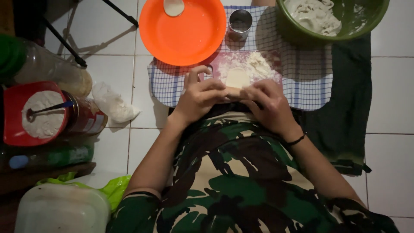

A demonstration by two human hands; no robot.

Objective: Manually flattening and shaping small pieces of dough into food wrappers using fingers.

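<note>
My left hand (199, 96) and my right hand (268, 105) meet over a floured pink board (220, 61) on a blue-checked cloth (308, 77). Both press on a wooden rolling pin (233, 91), of which only a short piece shows between the fingers. Just beyond the pin lies a small pale disc of dough (237, 77) with loose flour (261, 65) around it. Above the board stand an orange plate (185, 34) carrying one flattened dough round (174, 7), and a small metal cup (240, 21). A green bowl (371, 21) at the top right holds a lump of dough (315, 16).
At the left stand a red container of flour (36, 114) with a spoon in it, a jar lying on its side (88, 116), a white plastic bag (112, 103), a large clear bottle (47, 69) and a white tub (62, 209). A dark cloth (349, 125) lies at the right on the white tile floor.
</note>
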